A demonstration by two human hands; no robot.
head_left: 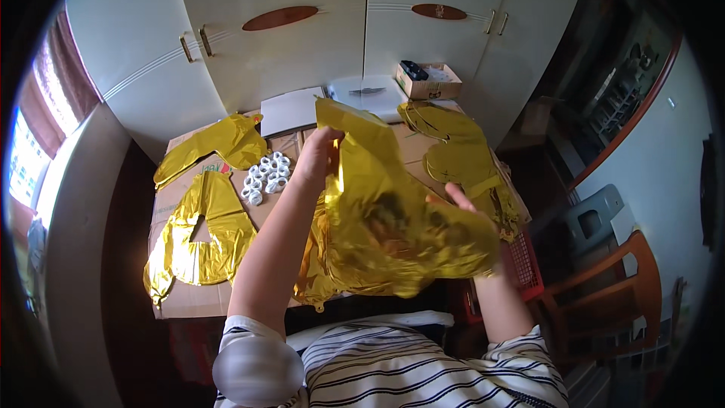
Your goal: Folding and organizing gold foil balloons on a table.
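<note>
A gold foil balloon [362,159], uninflated and creased, hangs in front of me above the table; its lower right part is smeared by motion. My left hand [323,153] is closed on its upper left edge. My right hand [458,198] is behind the balloon's right side, with stretched fingertips showing past the foil; the palm is hidden. Under the held piece, more gold foil [310,276] reaches the table's near edge. To the left lies a flat A-shaped foil balloon [226,215]. Beside my left forearm sit several small white rolls [264,176].
Another gold foil balloon [234,140] lies at the far left, and several more [461,136] at the right. A cardboard-covered table [170,208] carries them. Behind are a white sheet [291,109] and an open box [430,89]. A red basket [526,263] and wooden chair [646,287] stand right.
</note>
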